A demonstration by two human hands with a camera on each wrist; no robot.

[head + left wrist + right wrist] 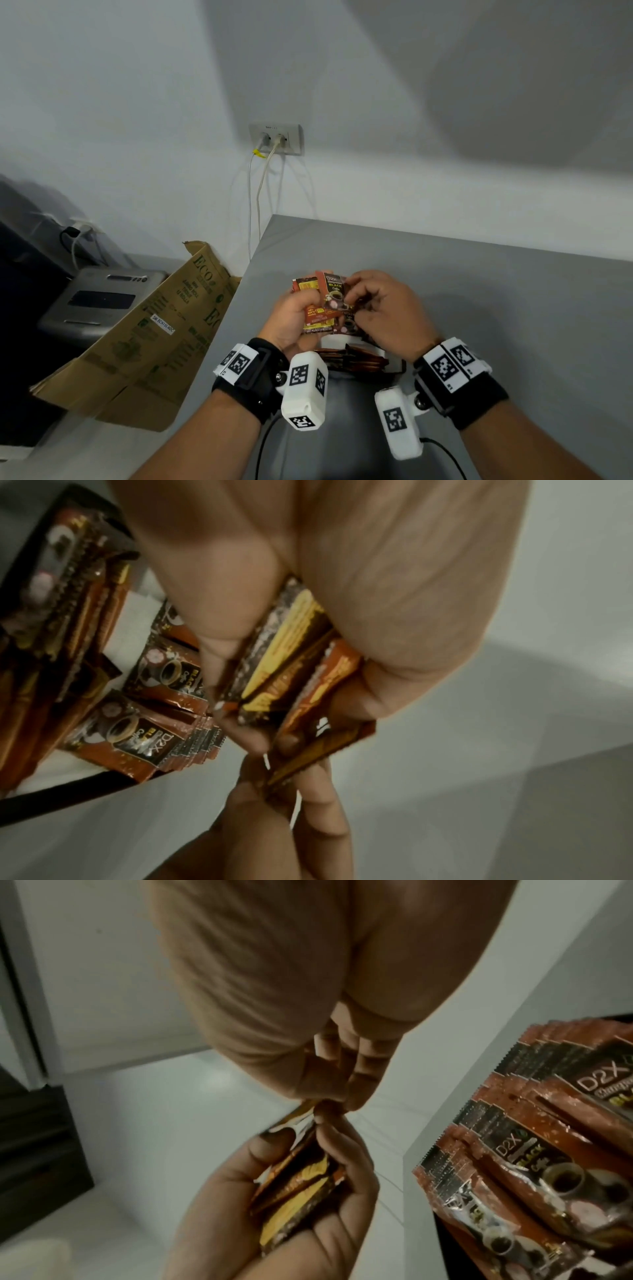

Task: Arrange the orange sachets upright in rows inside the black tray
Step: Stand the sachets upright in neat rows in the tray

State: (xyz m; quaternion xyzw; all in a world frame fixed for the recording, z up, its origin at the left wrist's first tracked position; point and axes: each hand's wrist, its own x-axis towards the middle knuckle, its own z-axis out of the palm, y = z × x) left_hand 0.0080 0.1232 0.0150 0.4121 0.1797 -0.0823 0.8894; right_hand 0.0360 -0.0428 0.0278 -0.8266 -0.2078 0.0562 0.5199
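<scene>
My left hand [306, 308] grips a fanned bunch of orange sachets [317, 313] above the grey table [479, 308]. My right hand [354, 298] pinches the upper edge of one sachet [334, 291] in that bunch. In the left wrist view the held sachets [291, 656] lie across the palm, and the right hand's fingertips [308, 799] meet them from below. The black tray [397, 367] sits just under the hands, mostly hidden. Several orange sachets [137, 737] stand in rows inside it [531, 1150]; its black rim [51, 799] shows at the edge.
A brown cardboard box [144, 335] leans against the table's left edge, and a silver appliance [99, 301] sits beyond it. Two cables hang from a wall socket [275, 138] behind the table. Bare grey tabletop stretches to the right of the hands.
</scene>
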